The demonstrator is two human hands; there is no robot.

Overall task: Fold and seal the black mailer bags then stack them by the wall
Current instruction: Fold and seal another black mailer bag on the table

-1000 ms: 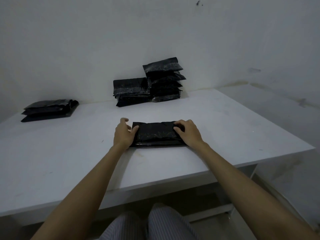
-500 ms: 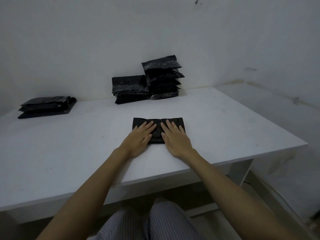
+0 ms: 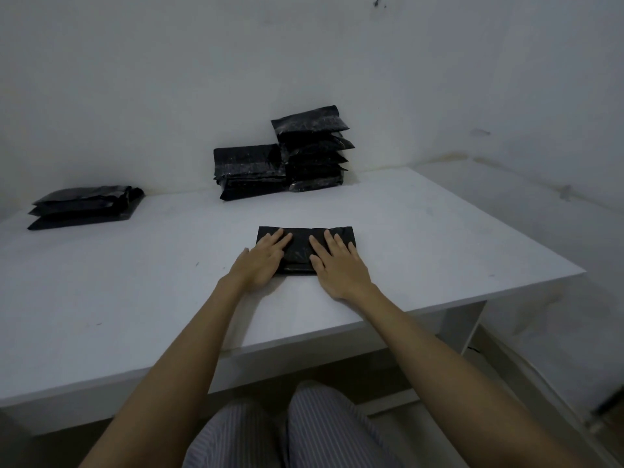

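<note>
Striped trouser knees [image 3: 290, 430] are cut off at 6 o'clock; left hand [image 3: 258, 261] and right hand [image 3: 339, 266], fingers flat and straight, press the folded mailer bag [image 3: 300, 246], hiding its sides; sealed stacks [image 3: 287, 163] stand against the wall [image 3: 169, 79] at 12 o'clock; a flatter pile [image 3: 84, 206] lies at 10 o'clock on the white table [image 3: 135, 298].

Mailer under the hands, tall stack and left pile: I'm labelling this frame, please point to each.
Mailer [image 3: 300, 246]: head view, bare top between the hands.
Tall stack [image 3: 309, 125]: head view, top bag.
Left pile [image 3: 81, 206]: head view, middle.

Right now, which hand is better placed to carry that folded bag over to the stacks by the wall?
Probably the right hand: it lies flat on the folded bag nearer the taller stack; the left hand sits farther off.
</note>
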